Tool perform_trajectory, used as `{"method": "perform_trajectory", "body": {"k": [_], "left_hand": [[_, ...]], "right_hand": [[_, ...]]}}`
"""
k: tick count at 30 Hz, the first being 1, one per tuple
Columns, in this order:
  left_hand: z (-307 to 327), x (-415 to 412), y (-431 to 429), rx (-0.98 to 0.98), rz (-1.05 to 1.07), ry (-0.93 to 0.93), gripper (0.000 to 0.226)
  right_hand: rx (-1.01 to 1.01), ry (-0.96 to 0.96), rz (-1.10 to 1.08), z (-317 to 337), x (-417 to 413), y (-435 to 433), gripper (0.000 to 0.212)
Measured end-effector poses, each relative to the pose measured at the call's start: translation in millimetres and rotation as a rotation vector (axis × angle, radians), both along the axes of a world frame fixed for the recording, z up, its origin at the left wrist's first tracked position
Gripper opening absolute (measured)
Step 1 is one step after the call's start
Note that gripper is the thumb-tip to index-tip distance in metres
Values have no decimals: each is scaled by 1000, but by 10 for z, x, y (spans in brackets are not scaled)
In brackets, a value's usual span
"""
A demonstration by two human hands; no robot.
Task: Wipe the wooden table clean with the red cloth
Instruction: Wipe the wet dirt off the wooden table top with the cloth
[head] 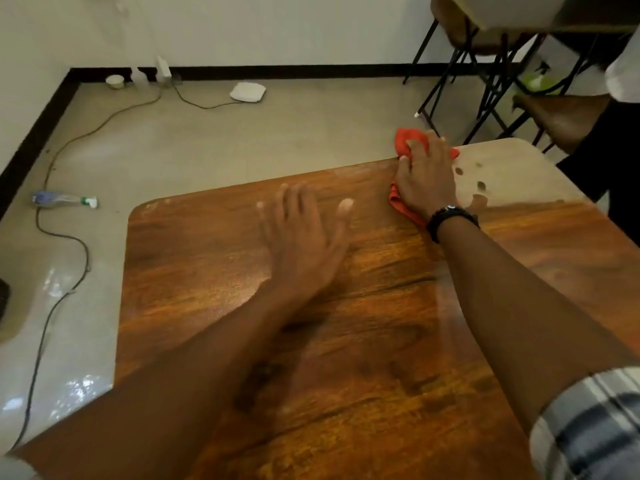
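**Wiping the far tabletop edge**

One cloth [407, 138] is lying bunched at 1 o'clock on the tabletop [346, 341], under the right hand [424, 178], whose fingers are curling over it. The left hand [304, 237], open and spread, is lying near 12 o'clock. Best practice, as judged: pressing evenly and sweeping overlapping strokes into the one pale patch [502, 168] at 2 o'clock.

Blurred: left hand [304, 237]; red cloth [407, 138] mostly hidden under right hand [426, 174].

1. The wooden table [311, 323] is glossy, with strong grain; its upper-right corner looks dull and pale.
2. The red cloth [408, 138] is soft, matt fabric.
3. The floor [207, 140] is smooth and faintly shiny.
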State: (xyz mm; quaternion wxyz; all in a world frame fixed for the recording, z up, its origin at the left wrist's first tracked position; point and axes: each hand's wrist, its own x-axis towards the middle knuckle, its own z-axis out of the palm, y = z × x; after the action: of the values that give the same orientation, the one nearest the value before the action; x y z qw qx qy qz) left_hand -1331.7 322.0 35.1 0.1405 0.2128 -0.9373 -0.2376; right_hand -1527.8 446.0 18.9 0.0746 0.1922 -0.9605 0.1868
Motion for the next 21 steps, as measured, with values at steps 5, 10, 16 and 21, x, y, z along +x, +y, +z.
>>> {"method": "perform_trajectory", "body": {"k": [5, 10, 16, 21], "left_hand": [[-257, -341, 169, -116, -95, -6, 69], [-347, -360, 249, -147, -143, -12, 76], [-337, -345, 216, -108, -84, 117, 78], [-322, -373, 229, -92, -80, 193, 76]], "right_hand": [[-29, 55, -14, 8, -116, 23, 42], [-16, 23, 10, -29, -340, 2, 45], [2, -35, 348, 59, 9, -405, 42], [-4, -116, 752, 51, 386, -372, 48]]}}
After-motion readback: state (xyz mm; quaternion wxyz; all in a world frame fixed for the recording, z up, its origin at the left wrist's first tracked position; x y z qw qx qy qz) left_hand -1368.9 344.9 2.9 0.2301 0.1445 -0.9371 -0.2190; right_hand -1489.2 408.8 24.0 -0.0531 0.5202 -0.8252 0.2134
